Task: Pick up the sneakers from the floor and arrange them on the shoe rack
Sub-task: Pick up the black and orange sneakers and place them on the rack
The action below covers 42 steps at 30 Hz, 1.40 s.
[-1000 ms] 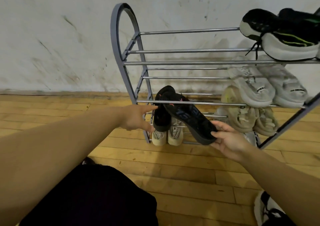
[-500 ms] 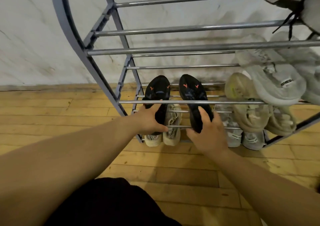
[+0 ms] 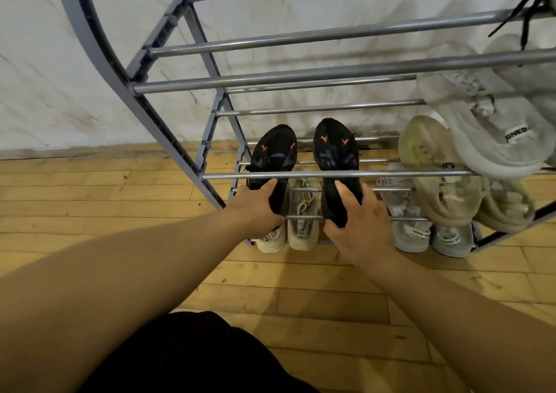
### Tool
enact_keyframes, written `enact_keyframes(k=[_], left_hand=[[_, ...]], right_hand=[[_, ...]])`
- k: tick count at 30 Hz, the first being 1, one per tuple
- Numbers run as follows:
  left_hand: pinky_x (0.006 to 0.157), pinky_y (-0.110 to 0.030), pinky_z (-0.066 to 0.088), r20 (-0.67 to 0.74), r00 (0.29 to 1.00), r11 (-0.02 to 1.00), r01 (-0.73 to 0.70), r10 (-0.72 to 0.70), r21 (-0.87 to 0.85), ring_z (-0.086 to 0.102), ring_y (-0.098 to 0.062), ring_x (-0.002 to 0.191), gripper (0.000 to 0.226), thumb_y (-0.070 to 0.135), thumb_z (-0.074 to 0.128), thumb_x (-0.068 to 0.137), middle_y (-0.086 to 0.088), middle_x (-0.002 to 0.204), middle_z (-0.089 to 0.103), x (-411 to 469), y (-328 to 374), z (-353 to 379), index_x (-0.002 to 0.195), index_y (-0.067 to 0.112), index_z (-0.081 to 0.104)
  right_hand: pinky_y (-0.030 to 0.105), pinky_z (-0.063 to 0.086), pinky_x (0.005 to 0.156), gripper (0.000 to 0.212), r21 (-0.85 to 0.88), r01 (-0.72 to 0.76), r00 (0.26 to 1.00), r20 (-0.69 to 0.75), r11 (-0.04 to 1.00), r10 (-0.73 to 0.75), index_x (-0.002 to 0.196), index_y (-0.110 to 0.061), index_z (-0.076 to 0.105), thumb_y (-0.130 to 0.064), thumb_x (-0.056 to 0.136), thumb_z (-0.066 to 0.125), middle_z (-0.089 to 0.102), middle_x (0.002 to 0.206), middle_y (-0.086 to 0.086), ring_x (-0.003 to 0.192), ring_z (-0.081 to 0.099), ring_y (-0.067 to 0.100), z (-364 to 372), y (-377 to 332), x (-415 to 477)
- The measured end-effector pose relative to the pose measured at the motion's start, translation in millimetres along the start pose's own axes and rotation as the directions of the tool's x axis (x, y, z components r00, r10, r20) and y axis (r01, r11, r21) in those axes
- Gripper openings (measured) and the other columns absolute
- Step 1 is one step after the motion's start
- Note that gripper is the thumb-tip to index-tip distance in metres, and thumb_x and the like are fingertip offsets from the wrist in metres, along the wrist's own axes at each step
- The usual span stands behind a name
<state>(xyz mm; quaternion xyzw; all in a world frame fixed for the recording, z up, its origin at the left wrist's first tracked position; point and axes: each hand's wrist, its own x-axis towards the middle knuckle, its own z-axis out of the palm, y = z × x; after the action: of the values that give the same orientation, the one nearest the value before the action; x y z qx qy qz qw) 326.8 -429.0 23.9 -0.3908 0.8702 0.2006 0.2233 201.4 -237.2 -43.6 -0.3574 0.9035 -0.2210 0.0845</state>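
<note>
Dim, warm indoor light; wide-angle bowing at edges, soft shadows, slight blur.

I see a white wall, scuffed and streaked with dark marks, meeting a floor of yellowish wooden planks along a worn baseboard. Black fabric fills the bottom edge of the view. Low down, a cream pair of sneakers sits heels toward me, with a pale grey pair to its right. Above those lies a beige pair, and higher at the right edge a light grey pair printed with the letters GNED. Black laces dangle at the top right corner.
</note>
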Motion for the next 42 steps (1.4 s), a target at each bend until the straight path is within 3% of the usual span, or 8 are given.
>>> enact_keyframes(k=[5, 13, 20, 24, 29, 33, 38, 42], left_hand=[[0.105, -0.051, 0.05, -0.033, 0.998, 0.999, 0.046, -0.046, 0.02, 0.044, -0.047, 0.132, 0.096, 0.053, 0.063, 0.093, -0.022, 0.159, 0.022, 1, 1, 5, 0.163, 0.038, -0.001], [0.096, -0.048, 0.056, -0.099, 0.973, 0.976, 0.202, -0.209, -0.075, 0.055, -0.038, 0.114, 0.079, 0.05, 0.065, 0.093, -0.019, 0.143, 0.037, 0, -3, 9, 0.153, 0.017, 0.026], [0.1, -0.046, 0.051, -0.086, 0.99, 0.993, 0.115, -0.115, -0.008, 0.052, -0.039, 0.126, 0.101, 0.058, 0.064, 0.092, -0.019, 0.156, 0.026, -8, -8, 7, 0.164, 0.026, -0.001], [0.093, -0.043, 0.053, -0.063, 0.997, 0.997, 0.052, -0.055, -0.049, 0.053, -0.037, 0.118, 0.1, 0.047, 0.065, 0.094, -0.016, 0.155, 0.023, -12, -15, 3, 0.161, 0.037, -0.009], [0.102, -0.047, 0.053, -0.029, 0.999, 0.999, -0.022, 0.021, -0.037, 0.049, -0.041, 0.134, 0.101, 0.037, 0.066, 0.096, -0.014, 0.164, 0.015, -10, -27, 3, 0.157, 0.048, -0.013], [0.102, -0.042, 0.051, -0.02, 0.999, 0.999, -0.041, 0.041, -0.029, 0.05, -0.036, 0.133, 0.099, 0.04, 0.066, 0.096, -0.013, 0.166, 0.013, -8, -30, 1, 0.159, 0.048, -0.01], [0.096, -0.039, 0.053, -0.02, 0.998, 0.998, -0.056, 0.055, -0.023, 0.056, -0.032, 0.124, 0.099, 0.042, 0.067, 0.095, -0.013, 0.163, 0.019, -7, -31, 1, 0.16, 0.046, -0.008], [0.1, -0.04, 0.051, -0.012, 0.998, 0.998, -0.058, 0.058, -0.014, 0.055, -0.034, 0.128, 0.1, 0.044, 0.067, 0.095, -0.015, 0.166, 0.015, -7, -34, -1, 0.16, 0.046, -0.009]], right_hand=[[0.05, 0.043, 0.105, 0.079, 0.022, -0.005, 1.0, 0.011, 1.0, 0.005, 0.154, -0.039, 0.025, -0.053, 0.085, 0.061, 0.033, 0.149, 0.01, 0.127, 0.042, 0.036, 1, 2, 0], [0.051, 0.047, 0.102, 0.08, 0.046, -0.015, 1.0, 0.023, 0.999, 0.014, 0.154, -0.04, 0.024, -0.057, 0.083, 0.057, 0.031, 0.15, 0.008, 0.127, 0.045, 0.034, 5, 2, 0], [0.053, 0.048, 0.102, 0.084, 0.031, -0.007, 0.999, 0.035, 0.999, 0.006, 0.155, -0.042, 0.017, -0.063, 0.079, 0.046, 0.033, 0.149, 0.01, 0.126, 0.049, 0.035, 6, 4, 0], [0.055, 0.046, 0.103, 0.087, 0.04, -0.012, 0.999, 0.038, 0.999, 0.011, 0.154, -0.042, 0.015, -0.063, 0.074, 0.042, 0.033, 0.149, 0.011, 0.126, 0.048, 0.036, 6, 2, -1], [0.057, 0.046, 0.103, 0.085, 0.014, -0.006, 0.999, 0.049, 1.0, 0.005, 0.154, -0.043, 0.015, -0.063, 0.075, 0.039, 0.034, 0.15, 0.011, 0.127, 0.048, 0.037, 7, -1, 3], [0.05, 0.054, 0.091, 0.082, -0.015, 0.071, 0.996, 0.049, 0.997, -0.07, 0.156, -0.038, 0.021, -0.058, 0.083, 0.052, 0.042, 0.139, 0.008, 0.115, 0.056, 0.034, 6, -6, 9], [0.046, 0.056, 0.093, 0.087, 0.03, 0.14, 0.981, 0.129, 0.99, -0.143, 0.159, -0.043, 0.013, -0.059, 0.088, 0.06, 0.034, 0.16, 0.008, 0.125, 0.056, 0.032, 14, -30, 14], [0.031, 0.053, 0.078, 0.083, 0.055, 0.215, 0.965, 0.143, 0.975, -0.221, 0.159, -0.037, 0.019, -0.052, 0.091, 0.063, 0.04, 0.155, 0.006, 0.11, 0.064, 0.024, 19, -55, 10]])
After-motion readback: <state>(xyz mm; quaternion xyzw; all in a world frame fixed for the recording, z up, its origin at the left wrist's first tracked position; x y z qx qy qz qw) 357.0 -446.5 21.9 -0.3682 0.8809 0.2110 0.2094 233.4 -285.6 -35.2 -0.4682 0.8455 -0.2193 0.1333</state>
